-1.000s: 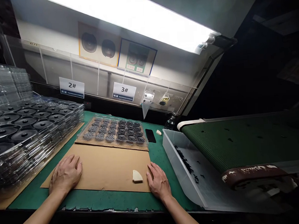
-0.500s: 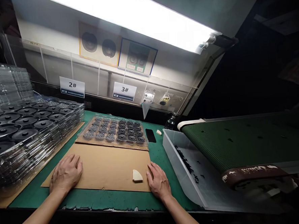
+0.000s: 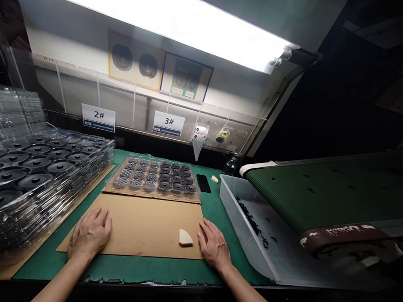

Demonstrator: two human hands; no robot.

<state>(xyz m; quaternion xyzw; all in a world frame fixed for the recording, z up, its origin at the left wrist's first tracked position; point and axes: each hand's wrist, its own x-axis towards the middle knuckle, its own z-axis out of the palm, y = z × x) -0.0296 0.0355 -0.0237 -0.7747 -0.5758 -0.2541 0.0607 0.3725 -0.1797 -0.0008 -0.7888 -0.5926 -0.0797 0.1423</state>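
On the work mat a cardboard sheet lies nearest the person. The left hand rests flat on its left end, the right hand on the mat at its right edge, just beside a small wedge-shaped piece lying on the sheet. Behind the sheet sits a blister tray of small round parts, with a phone to its right. A stack of trays holding larger round parts stands at far left. To the right, a plastic bin sits below the end of a conveyor belt.

A conveyor belt runs at right above a clear bin — stacked trays stand far left.
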